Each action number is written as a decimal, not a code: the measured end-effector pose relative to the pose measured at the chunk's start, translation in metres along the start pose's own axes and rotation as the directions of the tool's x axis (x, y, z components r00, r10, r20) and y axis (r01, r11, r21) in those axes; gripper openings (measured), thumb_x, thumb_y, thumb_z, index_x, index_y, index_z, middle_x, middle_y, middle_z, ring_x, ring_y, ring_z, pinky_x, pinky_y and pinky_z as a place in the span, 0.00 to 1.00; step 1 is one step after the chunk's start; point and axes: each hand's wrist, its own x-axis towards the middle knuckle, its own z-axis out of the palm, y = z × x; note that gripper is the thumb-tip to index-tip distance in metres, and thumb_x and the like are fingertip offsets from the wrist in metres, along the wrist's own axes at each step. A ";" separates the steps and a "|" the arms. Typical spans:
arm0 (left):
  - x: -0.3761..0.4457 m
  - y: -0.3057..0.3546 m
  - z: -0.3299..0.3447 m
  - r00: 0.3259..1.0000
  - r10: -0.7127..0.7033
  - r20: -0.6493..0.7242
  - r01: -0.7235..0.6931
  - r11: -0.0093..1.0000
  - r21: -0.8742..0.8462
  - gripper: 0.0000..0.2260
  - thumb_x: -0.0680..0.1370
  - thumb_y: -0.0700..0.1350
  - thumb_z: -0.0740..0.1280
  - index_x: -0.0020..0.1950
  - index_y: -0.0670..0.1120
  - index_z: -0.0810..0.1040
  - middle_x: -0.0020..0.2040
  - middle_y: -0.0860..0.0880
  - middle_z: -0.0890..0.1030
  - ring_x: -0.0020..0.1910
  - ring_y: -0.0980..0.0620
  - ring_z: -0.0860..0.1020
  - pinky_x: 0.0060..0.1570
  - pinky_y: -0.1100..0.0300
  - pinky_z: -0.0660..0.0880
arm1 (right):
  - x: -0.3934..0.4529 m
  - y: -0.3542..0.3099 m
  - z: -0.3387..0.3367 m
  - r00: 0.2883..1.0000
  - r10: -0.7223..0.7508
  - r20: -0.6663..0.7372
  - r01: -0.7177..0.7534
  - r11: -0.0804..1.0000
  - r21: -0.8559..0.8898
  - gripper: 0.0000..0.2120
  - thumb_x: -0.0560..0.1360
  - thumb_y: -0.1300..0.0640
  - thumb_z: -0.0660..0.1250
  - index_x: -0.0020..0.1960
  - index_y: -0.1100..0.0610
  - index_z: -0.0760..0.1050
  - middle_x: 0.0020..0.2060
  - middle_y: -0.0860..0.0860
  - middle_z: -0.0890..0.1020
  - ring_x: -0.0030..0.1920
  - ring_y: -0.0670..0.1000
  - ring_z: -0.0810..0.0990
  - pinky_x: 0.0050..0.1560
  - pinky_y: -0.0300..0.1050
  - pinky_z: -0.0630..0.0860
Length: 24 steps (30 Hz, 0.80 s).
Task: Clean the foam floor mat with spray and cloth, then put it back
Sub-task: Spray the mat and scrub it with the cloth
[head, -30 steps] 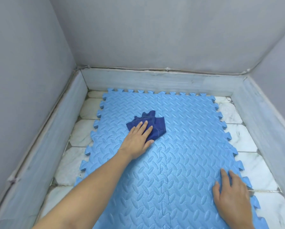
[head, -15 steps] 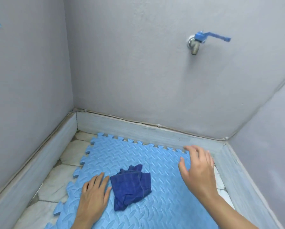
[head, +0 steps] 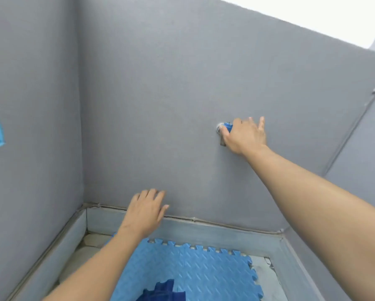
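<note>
Right arm extended up and forward, bare forearm running from the lower right corner to the wrist. Right hand point(head: 244, 135) back-of-hand to camera, fingers splayed upward, thumb side curled over the blue tap point(head: 228, 127); contact there, but grip closure can't be judged from this angle. Left arm comes in from the bottom left, forearm angled up and right. Left hand point(head: 146, 210) raised in mid-air, palm facing away, fingers spread and slightly curved, holding nothing. Hands well apart, the right one higher than the left.
</note>
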 end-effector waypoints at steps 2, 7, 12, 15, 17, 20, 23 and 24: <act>0.036 0.007 -0.036 0.998 0.014 -0.059 -0.014 1.000 0.011 0.21 0.75 0.57 0.54 0.56 0.47 0.79 0.48 0.47 0.81 0.44 0.44 0.81 0.43 0.52 0.77 | 0.006 0.004 0.001 0.997 0.019 0.075 -0.021 0.999 0.030 0.29 0.80 0.37 0.48 0.62 0.60 0.70 0.60 0.60 0.78 0.67 0.60 0.71 0.76 0.61 0.47; 0.072 0.014 -0.083 0.990 0.039 -0.133 -0.041 0.999 -0.009 0.20 0.80 0.55 0.58 0.68 0.47 0.71 0.63 0.45 0.75 0.59 0.41 0.75 0.57 0.49 0.70 | 0.007 0.003 0.008 0.999 -0.024 -0.024 0.024 1.000 0.020 0.29 0.79 0.35 0.49 0.59 0.60 0.70 0.58 0.62 0.78 0.62 0.62 0.73 0.70 0.58 0.60; 0.064 0.008 -0.084 0.992 0.045 -0.121 -0.042 0.999 0.035 0.21 0.80 0.56 0.58 0.70 0.47 0.69 0.65 0.45 0.73 0.61 0.42 0.73 0.59 0.49 0.68 | 0.009 0.005 0.002 0.999 -0.048 -0.004 0.047 0.997 -0.053 0.29 0.79 0.34 0.48 0.58 0.59 0.69 0.55 0.60 0.79 0.58 0.61 0.75 0.54 0.54 0.65; 0.058 0.002 -0.080 0.997 0.015 -0.076 -0.012 0.999 0.041 0.21 0.80 0.56 0.58 0.70 0.46 0.69 0.65 0.45 0.73 0.61 0.41 0.73 0.59 0.49 0.68 | 0.007 0.000 0.000 1.000 -0.017 0.011 0.018 0.994 -0.104 0.29 0.80 0.35 0.48 0.58 0.59 0.69 0.54 0.59 0.79 0.57 0.60 0.75 0.53 0.54 0.64; 0.056 -0.001 -0.079 0.998 0.003 -0.063 -0.001 0.999 0.044 0.22 0.80 0.56 0.58 0.70 0.46 0.69 0.65 0.45 0.74 0.61 0.41 0.73 0.58 0.49 0.68 | 0.007 -0.002 -0.003 0.999 0.005 0.034 -0.001 0.994 -0.113 0.29 0.79 0.34 0.48 0.59 0.59 0.69 0.55 0.59 0.79 0.57 0.60 0.75 0.56 0.54 0.64; 0.052 -0.004 -0.078 0.998 0.004 -0.061 -0.001 0.998 0.056 0.22 0.80 0.56 0.58 0.69 0.46 0.69 0.64 0.45 0.75 0.60 0.41 0.74 0.57 0.49 0.69 | 0.008 -0.002 -0.004 0.998 0.017 0.054 -0.011 0.995 -0.103 0.29 0.79 0.34 0.48 0.59 0.59 0.69 0.55 0.59 0.79 0.57 0.60 0.75 0.58 0.55 0.64; 0.050 -0.006 -0.079 0.999 0.004 -0.048 -0.001 0.998 0.063 0.22 0.80 0.56 0.58 0.69 0.45 0.69 0.63 0.45 0.75 0.59 0.41 0.75 0.56 0.48 0.70 | 0.008 -0.003 -0.006 0.997 0.020 0.072 -0.013 0.996 -0.092 0.29 0.79 0.34 0.49 0.60 0.59 0.69 0.55 0.59 0.79 0.57 0.60 0.75 0.57 0.54 0.64; 0.049 -0.006 -0.079 0.999 0.000 -0.042 0.003 0.998 0.063 0.22 0.80 0.56 0.58 0.69 0.45 0.69 0.63 0.45 0.75 0.59 0.41 0.75 0.56 0.48 0.70 | 0.008 -0.003 -0.007 0.997 0.023 0.076 -0.016 0.996 -0.091 0.29 0.79 0.34 0.49 0.60 0.59 0.69 0.56 0.58 0.79 0.57 0.60 0.75 0.57 0.54 0.64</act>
